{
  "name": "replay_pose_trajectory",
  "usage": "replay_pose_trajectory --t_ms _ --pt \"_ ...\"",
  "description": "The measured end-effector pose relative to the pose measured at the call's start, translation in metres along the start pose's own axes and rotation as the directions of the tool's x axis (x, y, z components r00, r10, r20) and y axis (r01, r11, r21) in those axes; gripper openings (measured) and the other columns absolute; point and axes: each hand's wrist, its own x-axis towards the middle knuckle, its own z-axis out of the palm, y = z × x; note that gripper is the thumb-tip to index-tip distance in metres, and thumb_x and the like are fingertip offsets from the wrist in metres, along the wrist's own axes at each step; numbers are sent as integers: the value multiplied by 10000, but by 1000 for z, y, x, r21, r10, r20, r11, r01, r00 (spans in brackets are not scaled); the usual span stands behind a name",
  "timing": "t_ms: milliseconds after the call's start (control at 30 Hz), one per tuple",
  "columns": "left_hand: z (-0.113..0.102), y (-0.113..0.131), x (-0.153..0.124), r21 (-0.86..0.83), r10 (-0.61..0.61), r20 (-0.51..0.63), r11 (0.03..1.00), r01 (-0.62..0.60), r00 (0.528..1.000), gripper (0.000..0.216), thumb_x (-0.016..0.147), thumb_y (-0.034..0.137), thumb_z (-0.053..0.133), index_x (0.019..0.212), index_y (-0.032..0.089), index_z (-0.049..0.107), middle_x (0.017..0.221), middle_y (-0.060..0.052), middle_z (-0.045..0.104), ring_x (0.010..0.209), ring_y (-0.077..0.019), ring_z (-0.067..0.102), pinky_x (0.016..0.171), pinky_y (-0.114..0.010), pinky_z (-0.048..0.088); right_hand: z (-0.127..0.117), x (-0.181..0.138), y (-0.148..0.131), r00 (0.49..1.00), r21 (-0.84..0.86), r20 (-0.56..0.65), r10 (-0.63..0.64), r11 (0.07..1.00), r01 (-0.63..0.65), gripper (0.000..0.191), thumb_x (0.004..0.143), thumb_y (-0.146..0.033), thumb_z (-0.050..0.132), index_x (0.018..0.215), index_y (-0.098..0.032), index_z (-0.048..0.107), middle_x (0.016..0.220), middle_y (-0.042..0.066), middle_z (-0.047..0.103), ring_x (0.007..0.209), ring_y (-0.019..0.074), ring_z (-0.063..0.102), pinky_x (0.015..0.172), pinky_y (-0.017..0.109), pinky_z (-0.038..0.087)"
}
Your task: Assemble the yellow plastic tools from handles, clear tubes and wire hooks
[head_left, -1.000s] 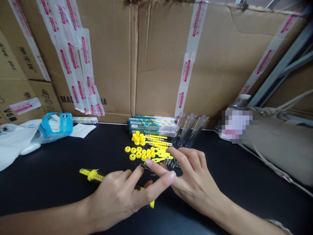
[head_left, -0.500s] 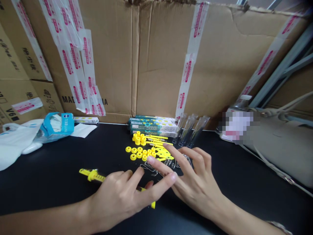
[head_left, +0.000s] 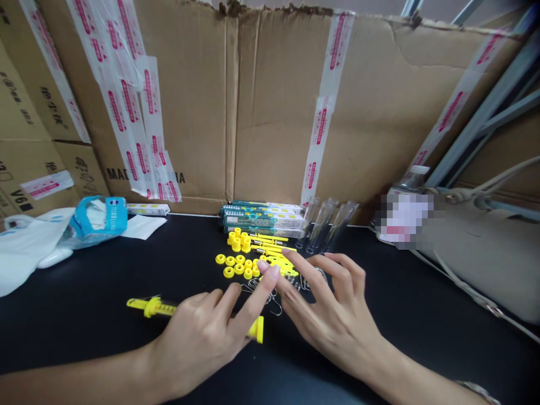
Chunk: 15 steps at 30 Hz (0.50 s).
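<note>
My left hand [head_left: 202, 332] is closed around a slim yellow pen-like tool [head_left: 156, 307]. One end, with a collar and a thin clip, juts out left; a yellow cap shows on the right. My left thumb is stretched out and overlaps the tip of my right thumb. My right hand [head_left: 333, 309] reaches palm down over small parts, fingers bent and apart; I make out nothing held in it. Beneath and beside the fingertips lie silver wire clips [head_left: 275, 306], yellow rings [head_left: 229, 272], yellow caps [head_left: 237, 244] and yellow rods [head_left: 270, 238].
Behind the parts are stacked green-and-white boxes [head_left: 261, 218] and clear tubes [head_left: 323, 228]. A blue tissue pack [head_left: 115, 216] and white bag [head_left: 25, 247] lie left. A bottle [head_left: 411, 185] and beige handbag [head_left: 489, 247] stand right. A cardboard wall [head_left: 278, 112] closes the back.
My left thumb has swung up and leftward over my right thumb tip. The yellow tool has shifted left, its right end higher. A wire clip shows below the thumbs now.
</note>
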Motion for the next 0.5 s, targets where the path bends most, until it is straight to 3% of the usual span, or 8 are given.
replay_pose_trajectory --t_ms 133,267,400,500 --pt "-3 0 -1 54 94 -77 994 -90 993 487 945 47 374 1430 85 388 747 -47 711 485 -187 650 404 -305 523 -1 1 -1 1000 -8 -8 -15 1000 15 320 914 -157 638 1223 -240 652 1252 117 639 1014 304 496 921 543 371" --pt "-5 0 1 49 142 -131 989 -136 981 403 956 60 370 1347 63 467 747 -59 720 497 -189 658 395 -296 497 -2 2 -2 999 -16 -35 -23 1000 22 331 905 -136 643 1215 -251 663 1222 120 649 996 302 500 911 548 374" --pt "-1 2 -1 33 121 -115 992 -118 986 423 926 64 455 1349 46 446 769 -49 718 518 -189 660 422 -306 510 -3 1 -3 998 8 -48 -39 999 40 350 871 -113 676 1196 -242 670 1225 119 653 1014 308 509 916 557 373" --pt "1 2 -1 -19 43 -79 999 -45 996 375 954 97 419 1318 11 436 769 -59 714 552 -187 674 461 -301 537 -3 1 -5 1000 64 -10 -16 998 17 377 861 -127 681 1228 -211 657 1185 112 676 1006 307 519 915 549 377"
